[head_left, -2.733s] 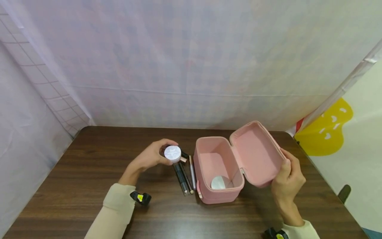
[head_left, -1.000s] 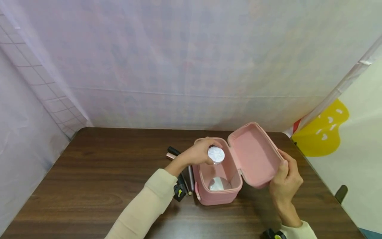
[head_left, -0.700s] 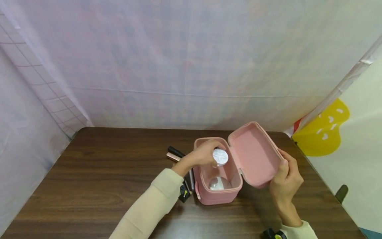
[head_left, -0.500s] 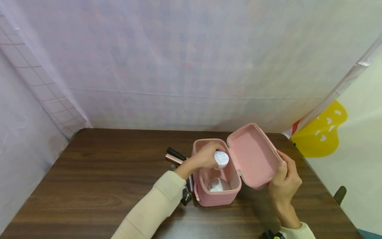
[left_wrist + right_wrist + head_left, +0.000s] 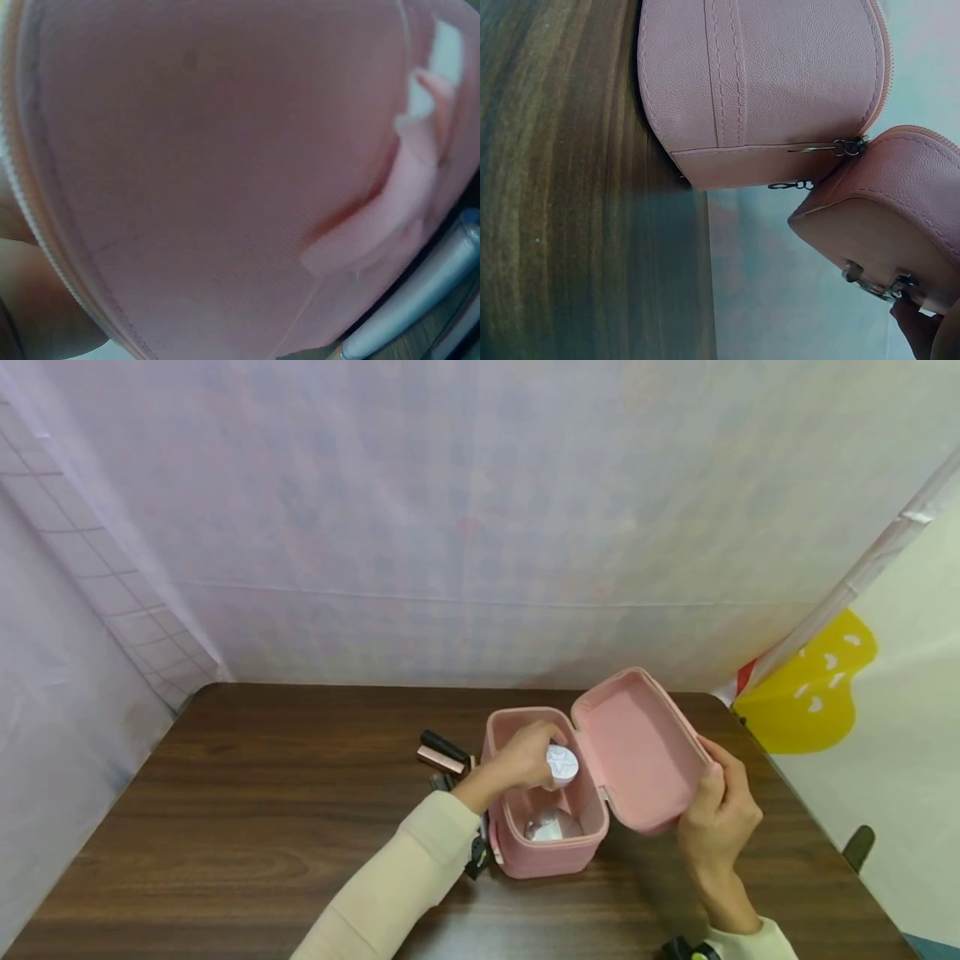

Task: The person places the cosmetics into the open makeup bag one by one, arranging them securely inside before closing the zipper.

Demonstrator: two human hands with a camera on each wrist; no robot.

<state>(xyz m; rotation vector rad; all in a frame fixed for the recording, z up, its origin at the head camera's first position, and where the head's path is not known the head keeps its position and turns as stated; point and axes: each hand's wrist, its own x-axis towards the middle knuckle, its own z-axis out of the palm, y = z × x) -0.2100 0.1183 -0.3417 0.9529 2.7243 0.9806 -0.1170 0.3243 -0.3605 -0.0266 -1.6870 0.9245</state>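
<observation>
A pink zip-up makeup case (image 5: pixel 551 862) stands on the table with its lid (image 5: pixel 637 752) swung out to the right. My left hand (image 5: pixel 527 758) reaches in over its left wall and grips a small round jar (image 5: pixel 562 763) with a star on its white lid. The left wrist view shows the case wall (image 5: pixel 187 172) and fingers (image 5: pixel 45 300) beyond its zipper edge. My right hand (image 5: pixel 720 814) holds the case lid by its outer edge, thumb on the inside. A clear round item with a white patch (image 5: pixel 549 828) lies in the case's near end.
Left of the case lie a black tube (image 5: pixel 444 746), a rose-gold tube (image 5: pixel 441 760) and slim pens partly hidden under my left forearm. A silver pen (image 5: pixel 420 292) lies along the case's side. Metal zipper pulls (image 5: pixel 847 146) hang at the hinge side. A pale curtain (image 5: pixel 465 527) hangs behind the table.
My left hand has carried the jar from above the pens rightward over the case wall, then lower into the case. The right hand keeps its hold on the lid.
</observation>
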